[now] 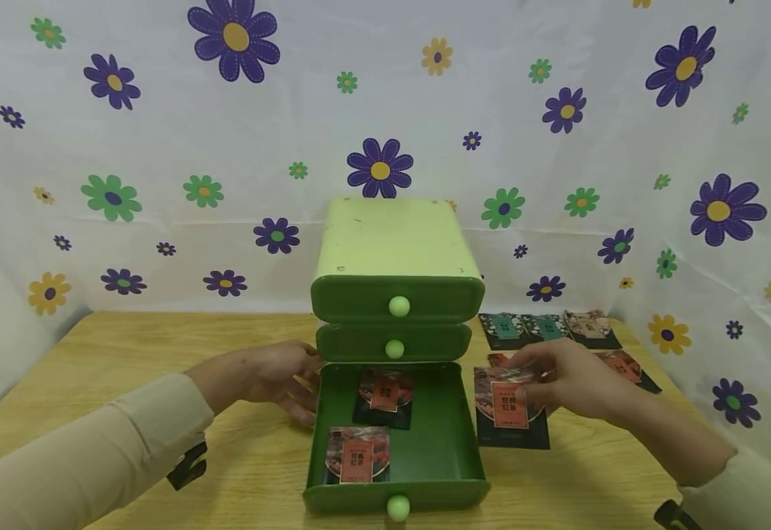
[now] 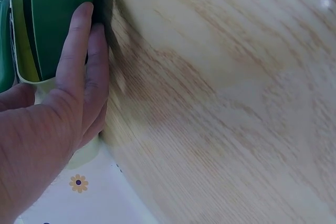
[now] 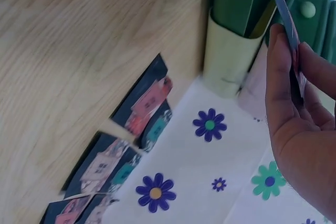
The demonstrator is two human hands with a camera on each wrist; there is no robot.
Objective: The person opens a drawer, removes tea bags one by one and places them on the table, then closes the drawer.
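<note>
Right hand (image 1: 574, 383) grip pinches red-label packet (image 1: 509, 407), characters unreadable; left hand (image 1: 272, 377) fingers straight against open drawer (image 1: 454, 442).

Dark sachet w/ orange label (image 1: 510, 407), held tilted at the open bottom drawer's (image 1: 438, 456) right wall, approx 3 o'clock. Green drawer pulled out toward 6 o'clock; two similar sachets (image 1: 357, 454) lie flat inside.

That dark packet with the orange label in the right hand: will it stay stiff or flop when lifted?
The dark flat packet with the orange label looks thin and light, so it will probably bend a little. The right hand pinches it by one edge and it holds roughly flat, suggesting some stiffness. Its glossy surface may be slippery.
</note>
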